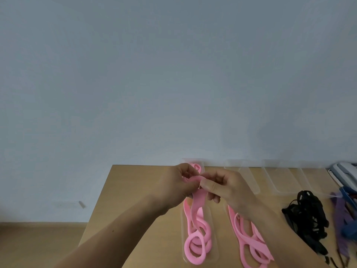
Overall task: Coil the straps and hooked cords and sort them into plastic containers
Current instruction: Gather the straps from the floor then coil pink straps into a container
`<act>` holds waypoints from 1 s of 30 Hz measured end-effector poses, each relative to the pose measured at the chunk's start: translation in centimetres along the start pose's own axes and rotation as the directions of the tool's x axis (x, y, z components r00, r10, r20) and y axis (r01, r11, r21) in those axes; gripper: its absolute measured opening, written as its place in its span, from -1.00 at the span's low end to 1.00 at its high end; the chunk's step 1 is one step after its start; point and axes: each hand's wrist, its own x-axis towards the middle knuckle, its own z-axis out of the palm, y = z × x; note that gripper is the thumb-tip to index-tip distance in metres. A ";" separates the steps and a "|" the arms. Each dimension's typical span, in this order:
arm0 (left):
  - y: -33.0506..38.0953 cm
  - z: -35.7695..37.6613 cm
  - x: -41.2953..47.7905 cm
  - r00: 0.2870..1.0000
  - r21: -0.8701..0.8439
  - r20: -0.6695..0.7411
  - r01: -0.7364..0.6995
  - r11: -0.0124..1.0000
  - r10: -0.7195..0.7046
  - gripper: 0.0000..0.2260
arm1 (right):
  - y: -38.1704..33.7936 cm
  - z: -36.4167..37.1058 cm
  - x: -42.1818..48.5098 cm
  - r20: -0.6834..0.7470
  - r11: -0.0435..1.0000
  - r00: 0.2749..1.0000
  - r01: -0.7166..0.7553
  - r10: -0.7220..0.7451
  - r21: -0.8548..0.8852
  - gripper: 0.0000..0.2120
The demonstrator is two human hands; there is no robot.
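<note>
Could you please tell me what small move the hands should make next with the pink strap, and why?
Probably roll the pinched fold downward to wind in more of the flat pink strap. The left hand and right hand pinch only its folded top end, while the rest hangs loose towards the long clear plastic container below, so most of it seems uncoiled.

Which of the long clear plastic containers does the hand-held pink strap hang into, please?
The leftmost clear plastic container, nearest the table's left edge: the pink strap's loops lie in it; the two rightmost hold nothing.
</note>
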 end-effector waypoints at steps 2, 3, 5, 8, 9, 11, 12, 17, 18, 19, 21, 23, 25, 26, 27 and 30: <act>-0.1 0.3 0.0 1.000 0.019 -0.004 -0.006 1.000 0.006 -0.93 | 0.0 0.0 0.0 -0.025 0.996 1.000 0.005 -0.007 -0.090 -0.90; -0.1 0.3 0.0 1.000 0.008 0.007 -0.006 1.000 0.006 -0.93 | 0.0 0.1 0.1 -0.047 0.992 0.999 0.017 -0.023 -0.125 -0.92; 0.0 0.4 -0.2 0.999 -0.056 0.039 0.010 0.998 -0.007 -0.90 | 0.2 0.0 0.0 -0.086 0.989 0.995 0.042 -0.054 -0.144 -0.94; 0.2 0.1 -0.4 0.987 -0.211 0.129 0.122 0.970 -0.096 -0.72 | 0.2 -0.1 -0.3 -0.118 0.990 0.988 0.086 -0.099 -0.111 -0.80; 0.3 -0.1 -0.4 0.975 -0.225 0.178 0.169 0.960 -0.130 -0.68 | 0.2 -0.1 -0.3 -0.116 0.990 0.987 0.096 -0.108 -0.102 -0.76; 0.5 -0.3 -0.5 0.948 -0.178 0.267 0.223 0.958 -0.171 -0.64 | 0.2 0.0 -0.4 -0.103 0.989 0.988 0.100 -0.111 -0.105 -0.74; 0.6 -0.3 -0.5 0.939 -0.165 0.298 0.230 0.959 -0.174 -0.65 | 0.2 0.1 -0.4 -0.102 0.987 0.988 0.103 -0.115 -0.120 -0.74; 0.7 -0.3 -0.5 0.921 -0.269 0.348 0.275 0.923 -0.173 -0.83 | 0.4 0.4 -0.5 -0.151 0.964 0.975 0.128 -0.166 -0.234 -0.77; 0.7 -0.4 -0.5 0.915 -0.275 0.362 0.284 0.918 -0.175 -0.82 | 0.4 0.4 -0.5 -0.150 0.960 0.974 0.129 -0.170 -0.249 -0.78; 0.7 -0.4 -0.5 0.911 -0.280 0.373 0.292 0.915 -0.176 -0.83 | 0.5 0.4 -0.6 -0.146 0.953 0.973 0.131 -0.176 -0.273 -0.79; 0.6 -0.5 -0.6 0.906 -0.287 0.380 0.306 0.908 -0.185 -0.85 | 0.6 0.5 -0.7 -0.135 0.933 0.972 0.141 -0.195 -0.330 -0.81; 0.5 -0.4 -0.7 0.914 -0.304 0.352 0.317 0.899 -0.203 -0.80 | 0.7 0.7 -0.8 -0.132 0.923 0.968 0.157 -0.215 -0.352 -0.82; 0.4 -0.3 -0.6 0.923 -0.324 0.331 0.306 0.895 -0.196 -0.77 | 0.7 0.9 -0.8 -0.141 0.922 0.964 0.166 -0.227 -0.349 -0.83; 0.4 -0.3 -0.6 0.928 -0.337 0.323 0.296 0.894 -0.186 -0.76 | 0.8 1.1 -0.8 -0.149 0.933 0.964 0.162 -0.219 -0.321 -0.83; 0.5 -0.4 -0.6 0.931 -0.349 0.321 0.288 0.892 -0.175 -0.78 | 0.8 1.2 -0.7 -0.159 0.952 0.967 0.151 -0.197 -0.265 -0.83; 0.7 -0.7 -0.6 0.933 -0.397 0.325 0.284 0.873 -0.156 -0.95 | 0.9 1.3 -0.8 -0.179 0.988 0.976 0.109 -0.127 -0.110 -0.80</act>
